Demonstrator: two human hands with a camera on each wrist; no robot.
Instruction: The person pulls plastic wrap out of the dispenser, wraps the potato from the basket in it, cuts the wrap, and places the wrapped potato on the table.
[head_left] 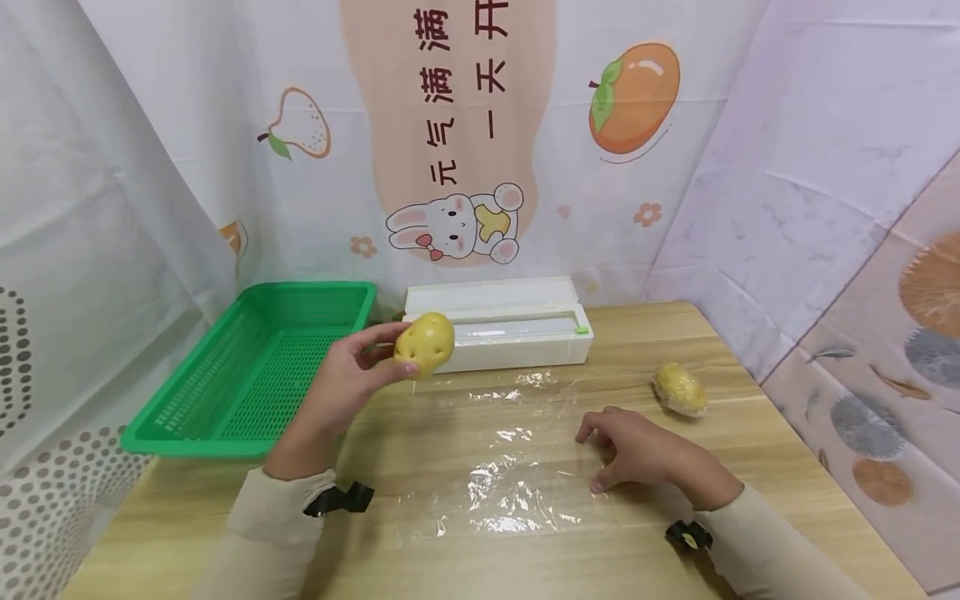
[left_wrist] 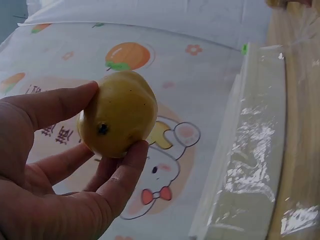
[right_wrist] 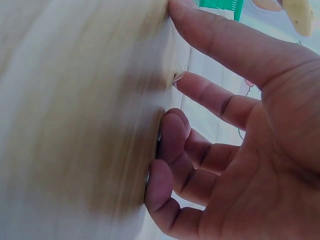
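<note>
Potato (head_left: pixel 426 343) in the left hand (head_left: pixel 348 379), pinched between thumb and fingertips, clear of the wood-grain table (head_left: pixel 630 342) and in line with the left end of the cling film box (head_left: pixel 517 357). On the potato skin in the left wrist view: small pits and one dark spot. At the right hand (head_left: pixel 641 450): fingers bent and spread, thumb well apart from the index finger, fingertips down at the right part of the cling film sheet (head_left: pixel 510 492); in the right wrist view, fingertips against the tabletop, with a small raised fold of film at the index fingertip. Sheet laid flat on the table between both arms, in front of the box, with bright, wrinkled reflections. On the white box: lid raised at the back, film roll (head_left: pixel 517 327) inside, green tab (head_left: pixel 581 330) at the right end. To the left of the box: perforated green basket (head_left: pixel 195 447), just beside the left forearm. Beyond the right hand, near the right table edge: film-wrapped potato (head_left: pixel 679 389). Behind the table: printed white curtain (head_left: pixel 300 50) with a rabbit figure (head_left: pixel 453 225) and fruit motifs.
</note>
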